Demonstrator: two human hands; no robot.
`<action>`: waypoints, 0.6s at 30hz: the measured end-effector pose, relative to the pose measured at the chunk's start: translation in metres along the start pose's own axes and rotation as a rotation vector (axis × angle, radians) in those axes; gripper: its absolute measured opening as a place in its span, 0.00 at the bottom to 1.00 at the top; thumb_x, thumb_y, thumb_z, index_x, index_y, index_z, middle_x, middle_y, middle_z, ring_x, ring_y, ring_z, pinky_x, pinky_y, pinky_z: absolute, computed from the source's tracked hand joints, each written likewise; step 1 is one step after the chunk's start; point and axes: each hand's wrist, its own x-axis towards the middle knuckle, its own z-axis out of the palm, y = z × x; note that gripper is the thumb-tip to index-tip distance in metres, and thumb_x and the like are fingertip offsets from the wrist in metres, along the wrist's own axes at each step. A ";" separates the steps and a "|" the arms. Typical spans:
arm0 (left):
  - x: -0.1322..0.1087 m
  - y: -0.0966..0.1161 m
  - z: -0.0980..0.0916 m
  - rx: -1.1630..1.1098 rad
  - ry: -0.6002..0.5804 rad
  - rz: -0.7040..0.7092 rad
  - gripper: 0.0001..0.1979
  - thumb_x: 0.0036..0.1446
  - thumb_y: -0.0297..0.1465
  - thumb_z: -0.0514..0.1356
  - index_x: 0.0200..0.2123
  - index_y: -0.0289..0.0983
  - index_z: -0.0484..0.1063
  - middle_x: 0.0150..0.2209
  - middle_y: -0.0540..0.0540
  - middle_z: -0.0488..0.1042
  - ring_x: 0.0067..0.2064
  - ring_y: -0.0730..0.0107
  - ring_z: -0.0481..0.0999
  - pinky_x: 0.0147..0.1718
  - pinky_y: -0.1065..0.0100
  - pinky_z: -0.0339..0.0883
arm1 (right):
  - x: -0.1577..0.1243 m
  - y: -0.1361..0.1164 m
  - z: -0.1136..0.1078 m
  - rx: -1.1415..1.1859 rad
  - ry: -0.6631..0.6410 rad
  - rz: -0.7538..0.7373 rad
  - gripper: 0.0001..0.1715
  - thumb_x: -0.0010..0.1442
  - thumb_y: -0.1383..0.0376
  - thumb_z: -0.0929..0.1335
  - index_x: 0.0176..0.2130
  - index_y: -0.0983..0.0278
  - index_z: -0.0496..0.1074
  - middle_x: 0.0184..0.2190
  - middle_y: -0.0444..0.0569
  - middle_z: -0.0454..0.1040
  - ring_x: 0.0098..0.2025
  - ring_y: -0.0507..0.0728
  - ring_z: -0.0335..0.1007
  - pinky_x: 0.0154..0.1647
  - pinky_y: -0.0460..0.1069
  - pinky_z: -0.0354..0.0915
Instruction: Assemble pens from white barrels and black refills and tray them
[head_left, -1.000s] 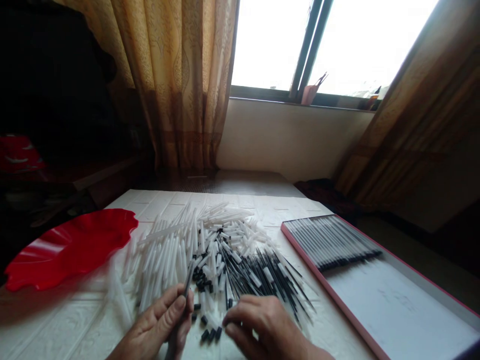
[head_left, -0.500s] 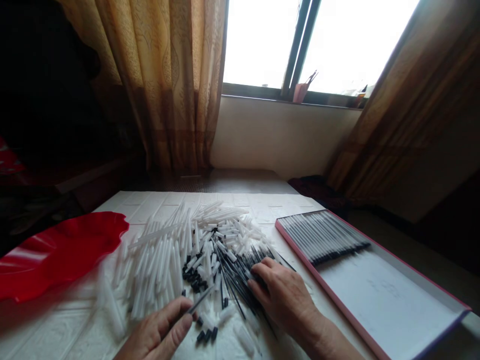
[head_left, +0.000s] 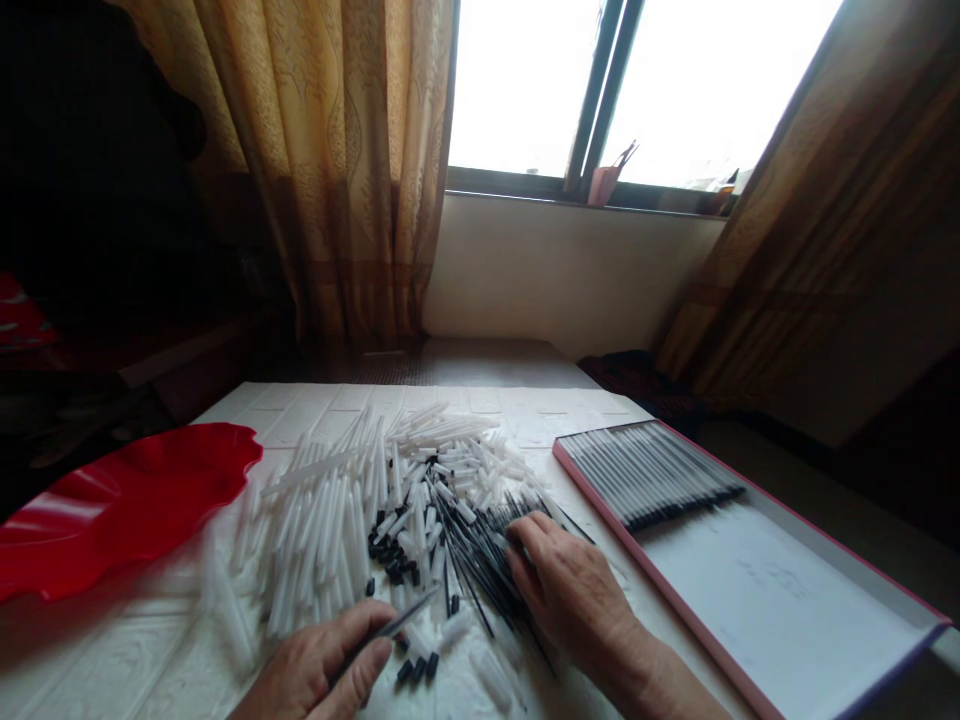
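- head view: the left hand [head_left: 322, 655] pinches a slim tube [head_left: 409, 612], its far end free; a light, steady grip suits.
- the right hand [head_left: 566, 585] reaches into dark rods [head_left: 478, 562], right of centre; grasp hidden, cannot tell; best to separate one.

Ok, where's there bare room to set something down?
The tray, this side of its pens, is bare; so is the near-left tabletop, bordered by red dish, white tubes and left hand. The middle is crowded: tubes, dark refills, black plugs.
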 end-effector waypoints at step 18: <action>-0.001 0.005 -0.003 0.116 0.050 0.090 0.10 0.62 0.29 0.60 0.45 0.49 0.74 0.39 0.54 0.83 0.37 0.67 0.84 0.36 0.81 0.71 | -0.014 -0.024 0.000 0.473 -0.037 -0.263 0.17 0.62 0.69 0.63 0.47 0.62 0.76 0.39 0.53 0.78 0.37 0.57 0.77 0.39 0.48 0.70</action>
